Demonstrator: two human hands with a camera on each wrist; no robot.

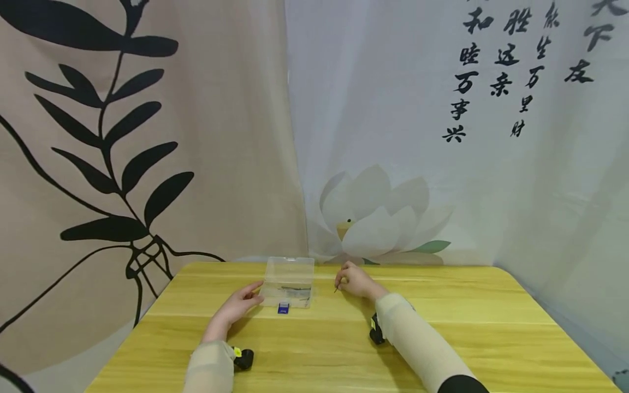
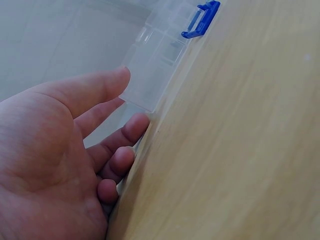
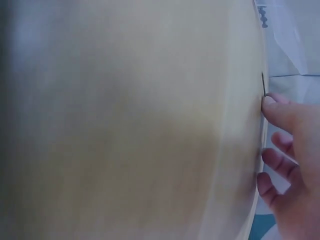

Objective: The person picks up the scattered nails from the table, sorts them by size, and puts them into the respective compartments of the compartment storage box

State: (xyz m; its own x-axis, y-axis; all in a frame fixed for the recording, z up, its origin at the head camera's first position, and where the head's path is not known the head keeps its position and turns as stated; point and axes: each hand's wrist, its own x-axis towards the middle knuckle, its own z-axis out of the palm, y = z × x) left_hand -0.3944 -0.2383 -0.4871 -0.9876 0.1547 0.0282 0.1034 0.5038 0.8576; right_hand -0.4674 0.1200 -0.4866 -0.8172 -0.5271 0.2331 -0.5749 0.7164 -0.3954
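Note:
A clear plastic box (image 1: 287, 297) stands on the table with its lid (image 1: 285, 269) raised at the back. Several thin dark slivers (image 1: 297, 289) lie inside. My left hand (image 1: 238, 304) holds the box at its left end; in the left wrist view the thumb overlaps the corner of the box (image 2: 155, 75), the other fingers curl low beside it. To the right of the box, my right hand (image 1: 357, 281) pinches a thin dark pin (image 3: 263, 84) between thumb and forefinger, close over the tabletop. Its remaining fingers are loosely bent. The pin's exact kind is too small to tell.
A blue latch (image 1: 283, 308) is at the box's front edge. The wooden table (image 1: 314, 349) reaches back to a printed curtain (image 1: 393, 136). Small black wrist cameras sit on the left sleeve (image 1: 211, 365) and the right sleeve (image 1: 417, 338).

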